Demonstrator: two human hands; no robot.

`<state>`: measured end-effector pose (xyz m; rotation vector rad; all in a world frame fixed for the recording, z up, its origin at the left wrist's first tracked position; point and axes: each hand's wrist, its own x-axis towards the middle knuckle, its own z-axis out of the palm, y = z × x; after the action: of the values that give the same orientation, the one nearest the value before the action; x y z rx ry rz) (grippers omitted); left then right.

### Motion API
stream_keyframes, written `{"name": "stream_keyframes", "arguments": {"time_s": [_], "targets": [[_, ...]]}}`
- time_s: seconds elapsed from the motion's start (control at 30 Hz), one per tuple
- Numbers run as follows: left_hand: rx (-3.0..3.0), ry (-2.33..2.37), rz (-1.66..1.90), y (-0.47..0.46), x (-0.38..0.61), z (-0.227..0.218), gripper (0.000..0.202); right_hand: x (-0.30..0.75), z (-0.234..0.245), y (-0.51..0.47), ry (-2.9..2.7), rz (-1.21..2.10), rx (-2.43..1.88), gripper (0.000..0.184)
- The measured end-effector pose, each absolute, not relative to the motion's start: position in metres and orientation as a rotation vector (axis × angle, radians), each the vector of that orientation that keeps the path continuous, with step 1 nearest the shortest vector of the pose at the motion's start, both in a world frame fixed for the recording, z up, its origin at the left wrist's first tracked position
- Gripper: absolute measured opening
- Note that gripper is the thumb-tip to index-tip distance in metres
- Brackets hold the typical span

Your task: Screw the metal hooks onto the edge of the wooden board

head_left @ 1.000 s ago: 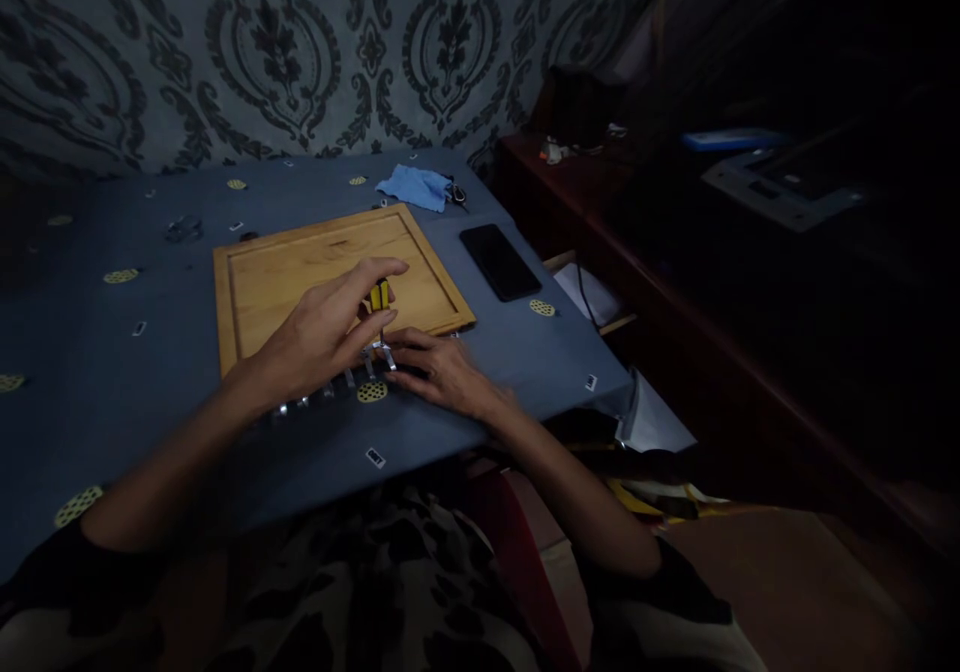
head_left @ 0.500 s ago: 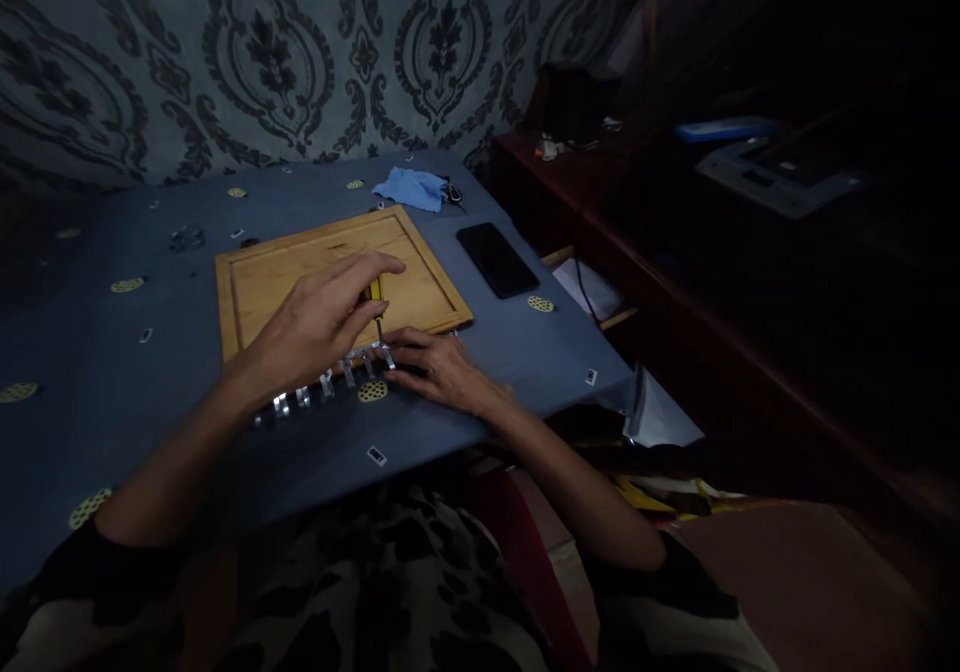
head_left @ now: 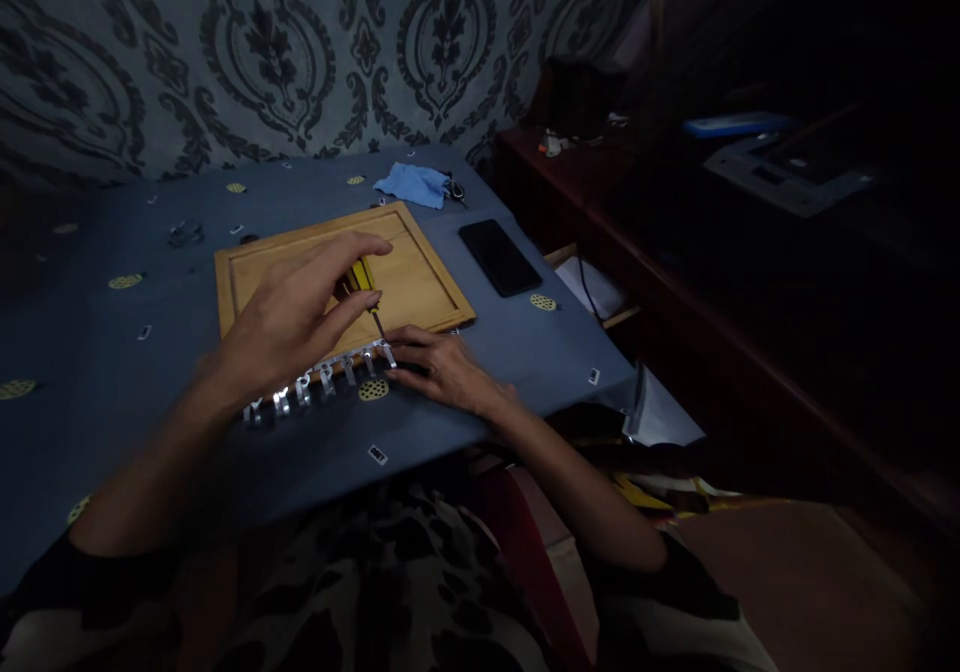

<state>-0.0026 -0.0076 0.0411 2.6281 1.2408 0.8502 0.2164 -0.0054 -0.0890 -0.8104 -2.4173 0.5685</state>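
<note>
My left hand (head_left: 304, 302) holds a yellow and black screwdriver (head_left: 362, 274) between thumb and fingers, its handle leaning left. The shaft's tip meets the right end of a metal hook rail (head_left: 349, 357), which runs along the near edge of a framed wooden board (head_left: 405, 272). Several shiny hooks hang from the rail toward me. At that same right end, my right hand (head_left: 442, 367) has its fingers pressed to the rail, beside the last hook. What the screwdriver's tip turns against is too small to make out.
A black phone (head_left: 499, 257) lies right of the board. Behind it are a blue cloth (head_left: 412, 184) and a dark key-like item (head_left: 454, 190). Some clear round item (head_left: 185, 234) sits at the left. An open drawer (head_left: 592, 287) juts from the dark red cabinet (head_left: 622, 232) beside the table.
My left hand has shifted left and the screwdriver's handle has tilted left with it, while the tip stays at the rail's right end. My right hand keeps its place.
</note>
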Motion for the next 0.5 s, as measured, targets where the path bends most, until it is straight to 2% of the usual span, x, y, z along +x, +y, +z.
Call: {"name": "stream_keyframes", "arguments": {"time_s": [0.5], "targets": [[2.635, 1.248, 0.750, -0.001, 0.001, 0.029, 0.034, 0.217, -0.092, -0.004, -2.401, 0.583, -0.774, 0.033]]}}
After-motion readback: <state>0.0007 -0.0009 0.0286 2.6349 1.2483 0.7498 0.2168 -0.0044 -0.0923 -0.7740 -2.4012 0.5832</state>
